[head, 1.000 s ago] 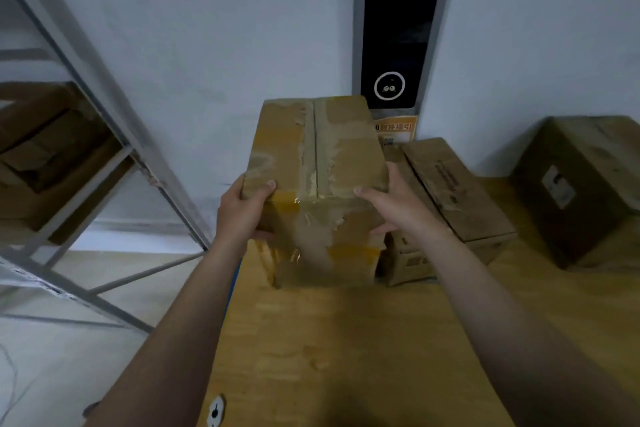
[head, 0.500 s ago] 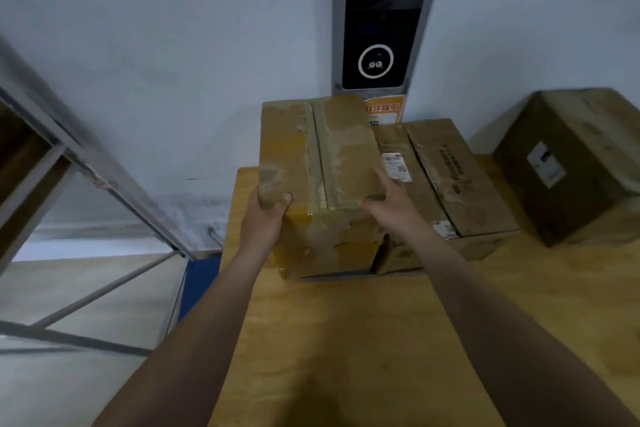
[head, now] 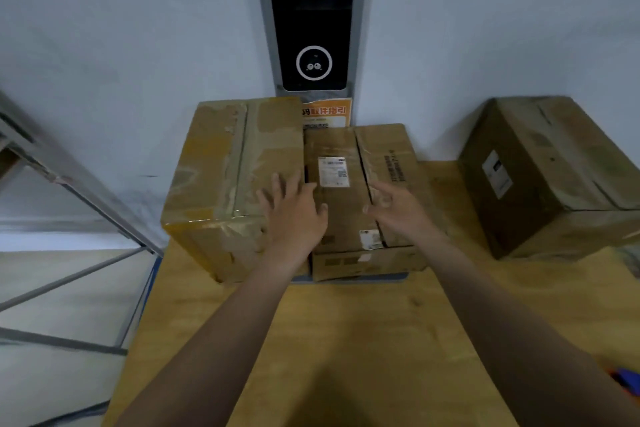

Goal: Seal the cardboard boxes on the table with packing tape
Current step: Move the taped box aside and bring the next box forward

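Observation:
A tall taped cardboard box (head: 221,177) stands at the wooden table's (head: 346,340) far left corner against the wall. A lower, flatter box (head: 367,204) with a white label lies right beside it, touching its side. My left hand (head: 294,211) hovers with fingers spread over the seam between the two boxes and holds nothing. My right hand (head: 398,208) is over the flat box, fingers loosely spread and empty. A third, darker box (head: 550,177) stands at the far right of the table.
A black and grey panel (head: 311,17) with a round ring is mounted on the wall behind the boxes, above an orange sign (head: 325,113). A metal shelf frame (head: 69,184) stands to the left. An orange and blue object (head: 627,380) pokes in at the right edge.
Both hands carried the tall box to the right, set it down on the table beside the flat box and let go. They now hover empty, shifted right over the flat box.

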Motion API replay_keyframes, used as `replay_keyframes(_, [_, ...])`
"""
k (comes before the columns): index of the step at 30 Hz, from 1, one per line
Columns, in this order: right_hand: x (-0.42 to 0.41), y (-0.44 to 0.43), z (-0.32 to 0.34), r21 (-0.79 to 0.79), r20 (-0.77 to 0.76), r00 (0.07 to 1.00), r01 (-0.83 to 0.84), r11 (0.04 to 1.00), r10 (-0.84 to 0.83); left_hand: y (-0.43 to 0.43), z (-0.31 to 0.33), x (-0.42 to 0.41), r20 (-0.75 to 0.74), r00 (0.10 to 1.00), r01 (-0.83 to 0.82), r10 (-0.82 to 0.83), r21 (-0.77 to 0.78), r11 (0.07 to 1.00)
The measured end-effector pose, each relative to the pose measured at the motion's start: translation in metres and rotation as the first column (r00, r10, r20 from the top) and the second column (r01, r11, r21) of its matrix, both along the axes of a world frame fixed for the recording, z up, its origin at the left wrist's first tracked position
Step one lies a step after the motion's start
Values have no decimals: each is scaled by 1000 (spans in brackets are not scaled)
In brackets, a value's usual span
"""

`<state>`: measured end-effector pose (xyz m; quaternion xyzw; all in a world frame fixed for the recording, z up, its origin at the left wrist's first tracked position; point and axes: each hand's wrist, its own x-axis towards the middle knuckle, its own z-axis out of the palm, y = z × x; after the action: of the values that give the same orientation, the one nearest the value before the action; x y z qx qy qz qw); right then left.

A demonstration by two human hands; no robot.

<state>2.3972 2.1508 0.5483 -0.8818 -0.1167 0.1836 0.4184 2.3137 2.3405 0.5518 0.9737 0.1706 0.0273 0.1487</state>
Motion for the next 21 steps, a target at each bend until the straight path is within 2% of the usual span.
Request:
replay_keyframes(2, [12, -30, -9, -41, 12, 1000, -23, 999, 23, -30, -5, 10, -2, 993, 118, -118, 44, 992])
replay_keyframes(5, [30, -69, -23, -113, 72, 994, -74, 991, 83, -63, -21, 25, -40, 983, 176, -180, -85, 981])
replay_keyframes(7, [40, -87, -31, -246, 98, 988, -91, 965, 118, -74, -33, 34, -92, 991, 81, -97, -164, 983])
replay_keyframes(9, [48, -99, -42, -303, 34, 992, -105, 947, 121, -76, -44, 41, -219, 974, -101, 51, -222, 970])
replay_keyframes(11, [56, -106, -56, -244, -91, 990, -124, 962, 104, -72, -53, 48, -360, 920, -256, 154, -253, 933])
replay_keyframes(13, [67, -112, -76, -181, -174, 978, -147, 972, 116, -69, -61, 54, -423, 885, -329, 194, -273, 904])
replay_keyframes(15, [70, -115, -79, -143, -225, 965, -167, 976, 132, -73, -69, 57, -434, 875, -352, 216, -262, 899])
replay_keyframes(18, [63, -121, -69, -212, -269, 955, -184, 960, 124, -80, -76, 56, -414, 876, -374, 249, -253, 893])
replay_keyframes(21, [55, -135, -74, -316, -183, 965, -239, 918, 188, -88, -73, 49, -380, 889, -384, 255, -316, 868])
